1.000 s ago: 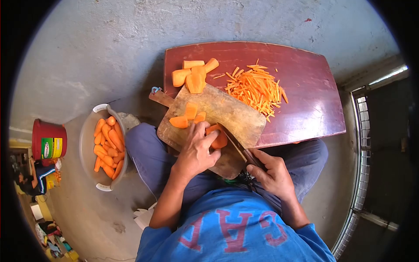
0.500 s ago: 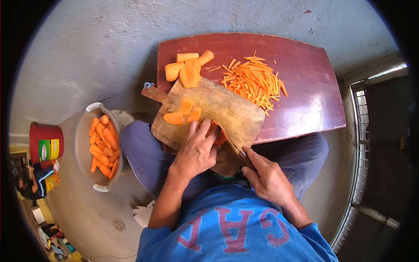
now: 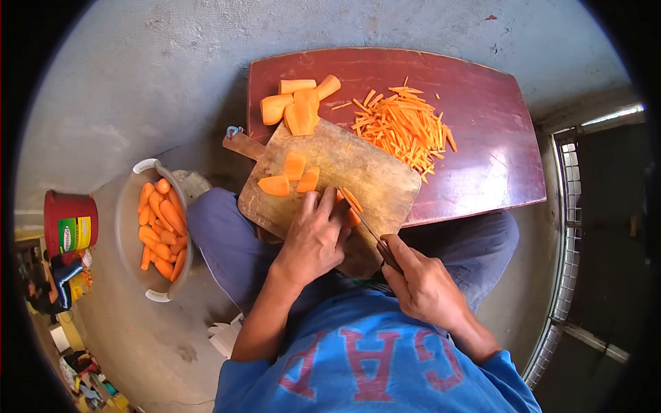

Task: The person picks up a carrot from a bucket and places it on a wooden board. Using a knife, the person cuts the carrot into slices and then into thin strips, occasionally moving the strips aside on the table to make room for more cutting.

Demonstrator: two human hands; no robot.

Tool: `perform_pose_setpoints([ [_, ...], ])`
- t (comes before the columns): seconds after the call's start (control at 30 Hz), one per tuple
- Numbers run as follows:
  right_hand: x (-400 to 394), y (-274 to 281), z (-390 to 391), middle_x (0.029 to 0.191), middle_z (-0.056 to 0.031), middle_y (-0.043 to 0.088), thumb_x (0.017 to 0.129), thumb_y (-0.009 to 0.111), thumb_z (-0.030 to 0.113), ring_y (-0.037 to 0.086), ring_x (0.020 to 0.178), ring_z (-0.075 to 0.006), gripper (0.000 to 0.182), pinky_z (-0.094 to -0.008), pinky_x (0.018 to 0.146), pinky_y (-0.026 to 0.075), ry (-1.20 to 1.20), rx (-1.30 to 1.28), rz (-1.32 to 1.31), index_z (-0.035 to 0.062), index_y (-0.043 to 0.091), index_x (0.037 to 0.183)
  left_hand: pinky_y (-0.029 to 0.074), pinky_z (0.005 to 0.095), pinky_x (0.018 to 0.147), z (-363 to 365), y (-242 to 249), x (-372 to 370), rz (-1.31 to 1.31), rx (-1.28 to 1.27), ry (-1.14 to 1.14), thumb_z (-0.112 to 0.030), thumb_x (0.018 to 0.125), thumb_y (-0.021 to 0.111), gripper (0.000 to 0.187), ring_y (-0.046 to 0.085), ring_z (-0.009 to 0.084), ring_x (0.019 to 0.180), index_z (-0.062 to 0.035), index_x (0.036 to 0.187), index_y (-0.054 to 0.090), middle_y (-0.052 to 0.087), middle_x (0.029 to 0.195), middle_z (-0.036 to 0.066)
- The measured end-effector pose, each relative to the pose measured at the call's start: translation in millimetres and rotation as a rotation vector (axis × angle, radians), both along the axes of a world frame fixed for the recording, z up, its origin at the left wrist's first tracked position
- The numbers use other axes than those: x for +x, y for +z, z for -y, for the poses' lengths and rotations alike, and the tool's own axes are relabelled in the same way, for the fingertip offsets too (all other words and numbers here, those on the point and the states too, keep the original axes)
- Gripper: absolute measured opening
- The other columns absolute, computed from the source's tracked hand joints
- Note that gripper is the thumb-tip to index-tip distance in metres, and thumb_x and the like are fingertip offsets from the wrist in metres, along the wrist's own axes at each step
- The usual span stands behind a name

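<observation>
Left hand (image 3: 313, 237) pins carrot piece (image 3: 350, 206); right hand (image 3: 420, 286) grips knife (image 3: 372, 234).

Left hand (image 3: 315, 237) lies palm down, fingers curled forward and bunched, knuckles up, pressing down at the fingertips. Left forearm bare, running from near-left up to the wrist, elbow bent. Right hand (image 3: 421, 286) sits nearer and to the right, closed in a fist-like grip, index finger stretched forward along the top. Right forearm bare, blue sleeve at the elbow.
</observation>
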State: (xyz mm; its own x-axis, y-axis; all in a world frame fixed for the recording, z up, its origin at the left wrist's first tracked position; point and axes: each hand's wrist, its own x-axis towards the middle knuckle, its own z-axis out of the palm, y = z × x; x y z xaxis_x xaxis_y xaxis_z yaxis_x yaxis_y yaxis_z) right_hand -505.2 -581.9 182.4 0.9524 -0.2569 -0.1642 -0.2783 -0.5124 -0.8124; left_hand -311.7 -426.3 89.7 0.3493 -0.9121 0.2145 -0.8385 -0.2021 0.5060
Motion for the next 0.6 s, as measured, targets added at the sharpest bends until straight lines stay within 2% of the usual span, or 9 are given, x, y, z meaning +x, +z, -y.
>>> perform_pose_setpoints([
  [0.07,1,-8,0,0.11,-0.0341,0.074,0.11,0.07,0.009,0.073,0.095,-0.0601,0.041,-0.0629,0.078,0.06,-0.009,0.013,0.006,-0.0008,0.054,0.146,0.054,0.0545,0.113,-2,-7,2,0.062,0.023,-0.006,-0.007,0.089,0.079,0.039,0.058,0.0495,0.123,0.006,0.125,0.074,0.06,0.146,0.032],
  [0.13,12,-26,3,0.109,-0.0334,0.074,0.11,0.071,0.008,0.073,0.097,-0.0602,0.042,-0.0626,0.079,0.059,-0.003,0.013,0.021,-0.0002,0.053,0.147,0.054,0.0546,0.113,1,-5,2,0.013,0.005,-0.008,-0.007,0.088,0.079,0.042,0.058,0.0498,0.123,0.0067,0.128,0.074,0.06,0.147,0.032],
  [0.23,8,-10,2,0.11,-0.0343,0.074,0.11,0.07,0.008,0.072,0.1,-0.0606,0.04,-0.0627,0.078,0.058,-0.016,0.067,0.013,-0.0008,0.053,0.146,0.054,0.0547,0.113,-1,-3,3,0.01,-0.016,-0.016,-0.006,0.087,0.078,0.045,0.059,0.0498,0.122,0.0073,0.13,0.074,0.06,0.148,0.033],
  [0.47,12,-22,3,0.104,-0.0337,0.073,0.11,0.07,0.007,0.072,0.097,-0.0594,0.038,-0.0617,0.078,0.057,-0.029,0.063,0.016,-0.0017,0.054,0.143,0.054,0.0546,0.112,1,-1,2,0.002,-0.039,0.007,-0.004,0.087,0.078,0.048,0.059,0.0487,0.121,0.0075,0.134,0.072,0.06,0.147,0.032],
  [0.5,10,-18,2,0.103,-0.0333,0.073,0.11,0.07,0.007,0.072,0.096,-0.0592,0.038,-0.0617,0.077,0.057,-0.032,0.074,0.017,-0.0018,0.054,0.143,0.052,0.0578,0.118,1,4,1,-0.091,0.01,0.013,0.001,0.086,0.077,0.046,0.057,0.0543,0.132,0.0121,0.131,0.074,0.059,0.153,0.034],
  [0.6,2,-8,1,0.099,-0.0332,0.072,0.11,0.07,0.007,0.072,0.095,-0.0594,0.038,-0.0621,0.077,0.056,-0.032,0.113,-0.044,-0.0024,0.054,0.143,0.053,0.058,0.117,-3,-3,1,-0.071,-0.025,0.012,0.0,0.087,0.078,0.048,0.058,0.0541,0.132,0.0111,0.133,0.073,0.06,0.152,0.033],
])
